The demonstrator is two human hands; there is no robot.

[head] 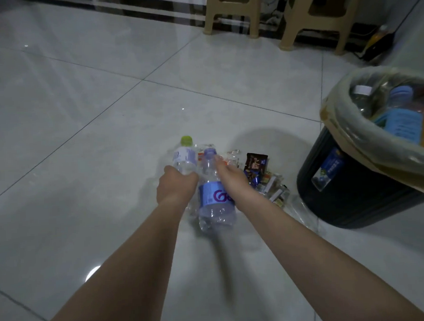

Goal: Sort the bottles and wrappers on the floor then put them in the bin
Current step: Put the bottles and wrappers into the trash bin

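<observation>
Left hand (176,186) gripping green-capped bottle (185,156); right hand (231,175) gripping blue-label bottle (214,197) mid-body; likely light, crushable, slippery.

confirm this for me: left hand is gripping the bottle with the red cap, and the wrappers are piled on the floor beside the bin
Not quite: the head view shows the left hand gripping a bottle whose cap is green, not red. The wrappers do lie piled on the floor beside the bin.

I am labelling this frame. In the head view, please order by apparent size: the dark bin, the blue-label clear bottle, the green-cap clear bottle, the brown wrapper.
1. Dark round plastic bin, cut by the frame edge.
2. Blue-label clear bottle.
3. Green-cap clear bottle, partly hidden by the left hand.
4. Brown snack wrapper.
</observation>
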